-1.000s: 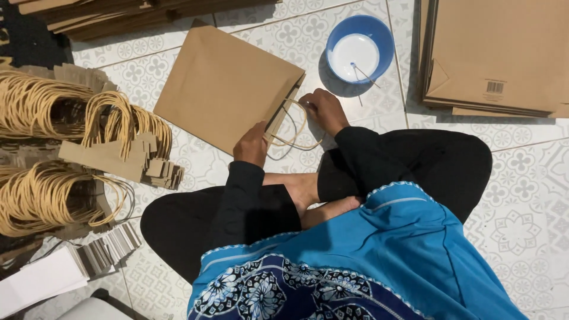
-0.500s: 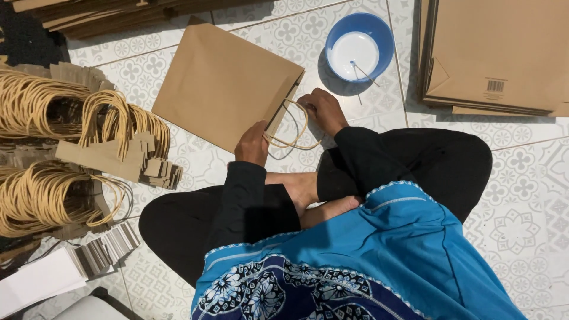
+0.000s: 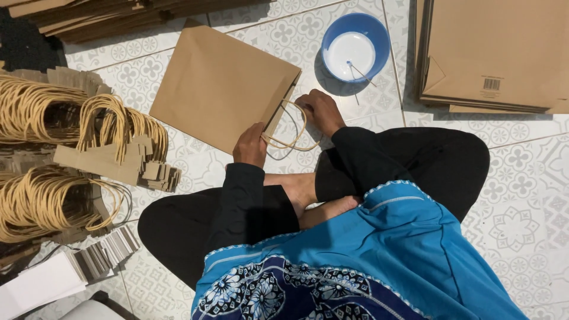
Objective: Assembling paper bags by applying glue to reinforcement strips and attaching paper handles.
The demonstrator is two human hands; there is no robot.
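While the left hand [image 3: 250, 145] is pressed flat on the near edge of the brown paper bag [image 3: 224, 86], its fingers closed on the paper, the right hand [image 3: 320, 111] is pinched on the cord handle [image 3: 288, 133] at the bag's mouth. The bag is laid flat on the tiled floor [image 3: 521, 195], at 12 o'clock from the crossed legs. The step is best done with the bag held still and the cord kept untwisted. A blue bowl [image 3: 355, 47] is set at 1 o'clock, bundled handles [image 3: 53, 154] at 9 o'clock, stacked bags [image 3: 492, 53] at 2 o'clock. Compared with the earlier frame, hardly anything is changed; only the cord loop is shifted slightly.
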